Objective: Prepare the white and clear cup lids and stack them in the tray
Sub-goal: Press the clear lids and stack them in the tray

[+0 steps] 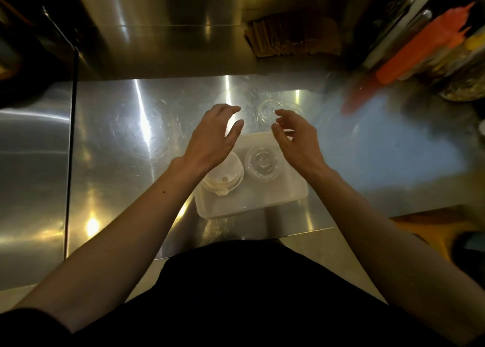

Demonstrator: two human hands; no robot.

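Note:
A white plastic tray [283, 197] lies on the steel counter in front of me. Inside it on the left rests a stack of white lids [228, 178], partly under my left wrist. To the right of that stack stands a stack of clear lids [263, 163]. Beyond the tray, loose clear lids [267, 109] lie on the counter. My left hand [215, 136] hovers over the tray's far left corner, fingers spread and holding nothing. My right hand [296, 136] hovers over the tray's far right part, fingers curled apart, just short of the loose clear lids.
A stack of brown paper sleeves [291, 38] leans on the raised steel shelf at the back. Orange bottles [420, 50] and jars crowd the right side. The counter's front edge runs just below the tray. A dark gap [72, 136] separates the left counter section.

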